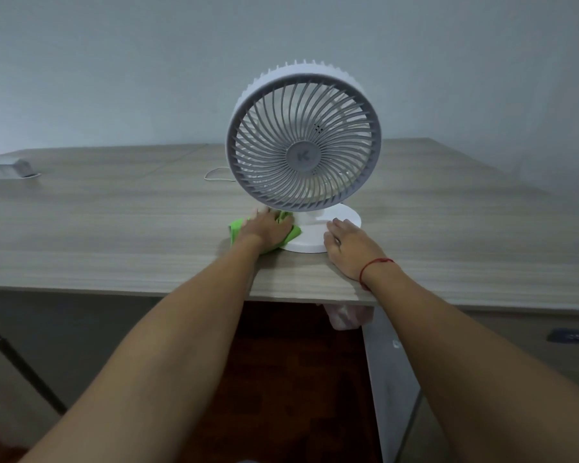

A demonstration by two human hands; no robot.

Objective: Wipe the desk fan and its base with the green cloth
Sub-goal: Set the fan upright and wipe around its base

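A white desk fan (303,138) with a grey round grille stands upright on a wooden desk (114,228), facing me. Its round white base (310,237) sits close to the desk's front edge. My left hand (264,230) presses flat on the green cloth (236,228) at the left side of the base, under the grille. The cloth shows around the hand and touches the base's left rim. My right hand (346,245) rests with fingers spread on the right front of the base, a red string around its wrist.
A thin white cable (214,173) loops on the desk behind the fan. A grey cable box (5,168) sits at the far left. A plain wall rises behind. Below the desk edge hangs a pale bag (346,317) over a dark red floor.
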